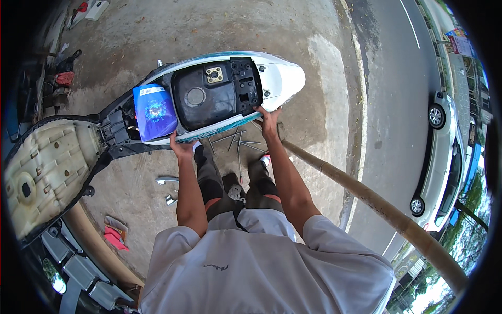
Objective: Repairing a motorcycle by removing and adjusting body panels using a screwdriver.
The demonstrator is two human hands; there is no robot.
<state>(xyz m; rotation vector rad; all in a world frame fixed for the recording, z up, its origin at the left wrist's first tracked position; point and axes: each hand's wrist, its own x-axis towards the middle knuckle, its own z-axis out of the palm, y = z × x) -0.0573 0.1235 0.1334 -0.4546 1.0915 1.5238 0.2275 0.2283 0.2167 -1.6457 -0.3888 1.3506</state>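
A scooter body (280, 83) with white and teal side panels lies crosswise before me, its black storage compartment (204, 97) facing up. A blue printed packet (155, 112) rests on its left part. The scooter's seat (49, 167) stands opened out at the left, pale underside showing. My left hand (181, 146) grips the near lower edge of the body, just below the packet's corner. My right hand (269, 120) grips the near edge further right, by the compartment's right end. The fingertips of both hands are partly hidden.
Loose metal tools (238, 146) lie between my feet, small metal parts (170, 199) left of them. A long bamboo pole (355, 188) runs diagonally at my right. Red cloth (115, 238) lies lower left. A road (387, 104) with a silver car (439, 167) runs along the right.
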